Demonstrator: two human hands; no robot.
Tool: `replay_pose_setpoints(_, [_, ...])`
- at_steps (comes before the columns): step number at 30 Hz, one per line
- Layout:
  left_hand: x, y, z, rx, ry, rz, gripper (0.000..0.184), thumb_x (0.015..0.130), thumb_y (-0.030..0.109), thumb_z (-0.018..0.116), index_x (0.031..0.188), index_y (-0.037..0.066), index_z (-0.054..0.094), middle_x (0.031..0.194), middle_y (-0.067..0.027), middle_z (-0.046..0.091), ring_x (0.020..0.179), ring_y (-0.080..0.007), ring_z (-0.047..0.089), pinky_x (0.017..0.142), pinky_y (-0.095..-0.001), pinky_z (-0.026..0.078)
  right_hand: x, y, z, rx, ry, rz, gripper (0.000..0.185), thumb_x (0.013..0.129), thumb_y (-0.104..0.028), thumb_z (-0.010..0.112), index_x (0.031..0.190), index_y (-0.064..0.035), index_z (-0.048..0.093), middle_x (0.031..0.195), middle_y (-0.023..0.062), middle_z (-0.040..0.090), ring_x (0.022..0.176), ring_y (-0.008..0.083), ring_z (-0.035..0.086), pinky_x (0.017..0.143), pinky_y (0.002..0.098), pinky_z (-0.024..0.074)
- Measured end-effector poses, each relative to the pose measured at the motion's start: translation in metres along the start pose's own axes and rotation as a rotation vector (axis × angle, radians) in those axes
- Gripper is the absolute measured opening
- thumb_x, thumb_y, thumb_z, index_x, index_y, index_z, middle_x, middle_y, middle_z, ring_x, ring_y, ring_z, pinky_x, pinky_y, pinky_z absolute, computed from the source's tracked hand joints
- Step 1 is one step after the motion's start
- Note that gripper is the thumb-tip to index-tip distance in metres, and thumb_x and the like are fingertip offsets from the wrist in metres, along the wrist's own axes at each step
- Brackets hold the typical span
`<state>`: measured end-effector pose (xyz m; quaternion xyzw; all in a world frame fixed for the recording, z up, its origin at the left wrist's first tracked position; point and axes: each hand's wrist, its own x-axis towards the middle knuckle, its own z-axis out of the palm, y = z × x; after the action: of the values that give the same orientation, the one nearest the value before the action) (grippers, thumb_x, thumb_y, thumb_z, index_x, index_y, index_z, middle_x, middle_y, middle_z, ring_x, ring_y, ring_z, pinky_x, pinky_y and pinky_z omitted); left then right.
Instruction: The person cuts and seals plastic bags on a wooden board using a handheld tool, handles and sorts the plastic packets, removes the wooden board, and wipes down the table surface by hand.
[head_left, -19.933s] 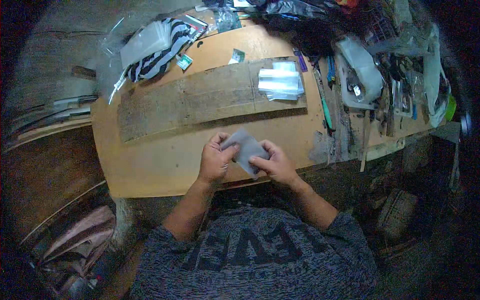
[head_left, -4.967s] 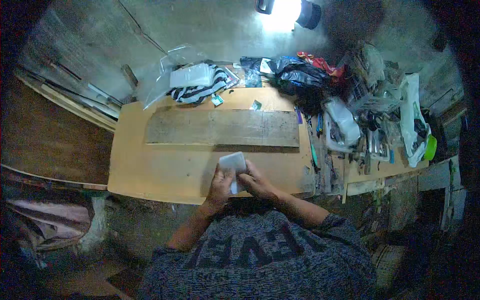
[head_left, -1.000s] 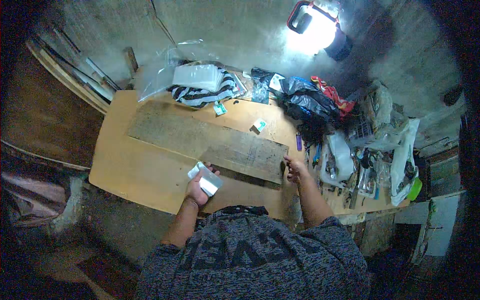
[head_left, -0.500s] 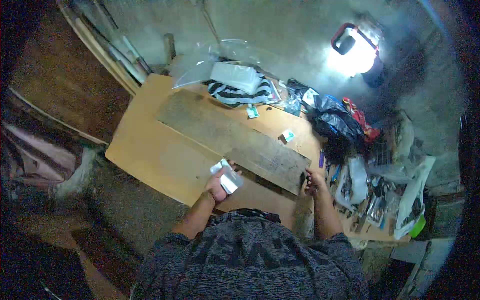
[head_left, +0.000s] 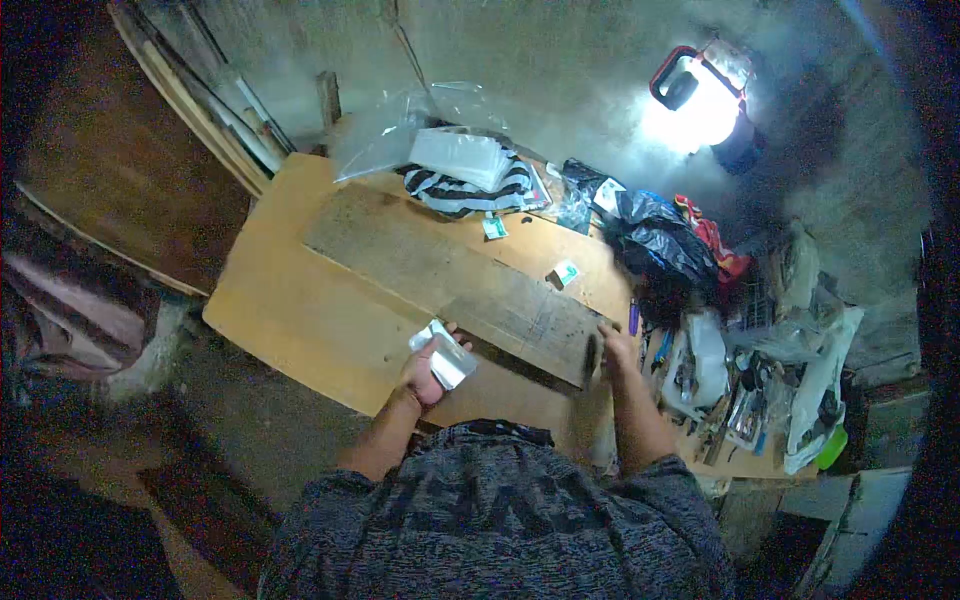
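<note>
My left hand [head_left: 424,381] is closed around a small, shiny, silvery plastic packet [head_left: 447,362], its fingers curling over the far edge. Just beyond that hand lies a long worn wooden plank [head_left: 450,275], set at a slant across the table. At the plank's right end is my right hand [head_left: 619,352], fingers stretched forward and touching or very close to the wood. I make out nothing in that hand, though its palm side is hidden.
On the tan table [head_left: 270,270], a stack of clear plastic bags [head_left: 458,157] rests on a striped cloth [head_left: 465,192]. Black plastic bags [head_left: 655,230], a purple pen-like item [head_left: 633,318] and assorted tools [head_left: 745,405] lie rightward. A bright lamp [head_left: 700,105] shines behind.
My right hand has moved slightly forward and left, its fingers now reaching out along the plank's end. The left hand still holds the packet. The whole view has shifted a little.
</note>
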<state>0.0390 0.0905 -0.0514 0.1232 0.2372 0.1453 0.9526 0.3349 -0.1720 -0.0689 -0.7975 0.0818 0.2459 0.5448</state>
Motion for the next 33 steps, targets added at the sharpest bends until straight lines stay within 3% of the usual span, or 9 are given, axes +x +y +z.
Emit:
replay_pose_setpoints(3, [-0.007, 0.004, 0.015, 0.019, 0.03, -0.01, 0.039, 0.095, 0.027, 0.048, 0.13, 0.012, 0.045, 0.123, -0.0107, 0.053, 0.114, -0.0351, 0.052, 0.097, -0.0522, 0.042, -0.002, -0.022, 0.011, -0.515, 0.138, -0.204, 0.081, 0.073, -0.056, 0.067, 0.123, 0.0053, 0.048, 0.117, 0.0278, 0.057, 0.112, 0.0358, 0.055, 0.092, 0.04, 0.044])
replay_pose_setpoints(7, [-0.002, 0.002, 0.001, -0.019, 0.019, -0.027, 0.04, 0.095, 0.028, 0.049, 0.131, 0.013, 0.045, 0.127, -0.0105, 0.051, 0.115, -0.0352, 0.051, 0.099, -0.0527, 0.04, 0.038, 0.007, 0.014, -0.572, 0.22, -0.183, 0.081, 0.072, -0.059, 0.066, 0.12, 0.0053, 0.053, 0.116, 0.0283, 0.057, 0.11, 0.0357, 0.056, 0.092, 0.0396, 0.0444])
replay_pose_setpoints(13, [-0.008, -0.001, 0.013, 0.014, 0.063, 0.04, 0.043, 0.092, 0.031, 0.054, 0.131, 0.014, 0.045, 0.123, -0.0095, 0.053, 0.116, -0.0348, 0.051, 0.099, -0.0526, 0.04, 0.096, 0.036, 0.0, -0.148, -0.196, 0.015, 0.054, 0.084, -0.034, 0.063, 0.123, 0.0021, 0.054, 0.122, 0.0178, 0.056, 0.108, 0.0287, 0.053, 0.091, 0.0397, 0.0409])
replay_pose_setpoints(18, [-0.006, 0.001, -0.001, -0.014, -0.06, -0.019, 0.041, 0.093, 0.028, 0.053, 0.131, 0.014, 0.045, 0.122, -0.0081, 0.054, 0.117, -0.0352, 0.05, 0.099, -0.0529, 0.04, 0.012, -0.042, 0.011, -0.026, -0.158, 0.287, 0.048, 0.084, -0.036, 0.06, 0.116, -0.0012, 0.059, 0.103, 0.0165, 0.062, 0.072, 0.0235, 0.056, 0.055, 0.0388, 0.0443])
replay_pose_setpoints(22, [-0.015, 0.003, 0.013, -0.041, 0.042, -0.006, 0.038, 0.093, 0.024, 0.052, 0.129, 0.013, 0.047, 0.124, -0.0067, 0.053, 0.117, -0.0348, 0.05, 0.098, -0.0537, 0.04, 0.034, -0.014, 0.009, -0.006, -0.169, 0.124, 0.038, 0.083, -0.033, 0.059, 0.11, -0.006, 0.062, 0.086, 0.0141, 0.063, 0.051, 0.0231, 0.047, 0.041, 0.0396, 0.0361])
replay_pose_setpoints(25, [-0.01, -0.002, 0.008, -0.03, 0.075, 0.041, 0.041, 0.091, 0.026, 0.057, 0.128, 0.012, 0.049, 0.118, -0.0071, 0.056, 0.112, -0.0342, 0.054, 0.095, -0.053, 0.043, 0.027, -0.018, 0.011, 0.032, -0.169, 0.383, 0.03, 0.084, -0.028, 0.057, 0.107, -0.0098, 0.062, 0.082, 0.0108, 0.061, 0.05, 0.0226, 0.045, 0.04, 0.0399, 0.035])
replay_pose_setpoints(28, [-0.011, 0.001, 0.002, -0.005, 0.073, 0.047, 0.039, 0.091, 0.025, 0.056, 0.128, 0.013, 0.048, 0.113, -0.0074, 0.059, 0.105, -0.0328, 0.058, 0.09, -0.0534, 0.046, -0.028, -0.045, 0.021, 0.425, -0.261, -0.067, 0.023, 0.084, -0.025, 0.06, 0.1, -0.0084, 0.06, 0.083, 0.0066, 0.06, 0.077, 0.023, 0.056, 0.065, 0.0414, 0.0494])
replay_pose_setpoints(29, [-0.011, 0.001, 0.002, -0.014, 0.037, 0.018, 0.038, 0.092, 0.025, 0.056, 0.127, 0.013, 0.049, 0.11, -0.0076, 0.06, 0.101, -0.0315, 0.059, 0.088, -0.052, 0.048, -0.003, -0.033, 0.007, 0.261, -0.396, 0.287, 0.022, 0.085, -0.023, 0.061, 0.097, -0.0051, 0.061, 0.076, 0.0059, 0.059, 0.081, 0.0227, 0.057, 0.081, 0.0384, 0.0484])
replay_pose_setpoints(33, [-0.016, 0.001, 0.014, 0.032, 0.146, 0.062, 0.035, 0.092, 0.026, 0.055, 0.123, 0.011, 0.054, 0.098, -0.0069, 0.063, 0.087, -0.0271, 0.062, 0.081, -0.0474, 0.052, -0.044, -0.038, 0.01, 0.467, -0.533, 0.115, 0.016, 0.092, -0.022, 0.053, 0.083, -0.0104, 0.059, 0.069, -0.0001, 0.052, 0.063, 0.0141, 0.05, 0.057, 0.0273, 0.0412])
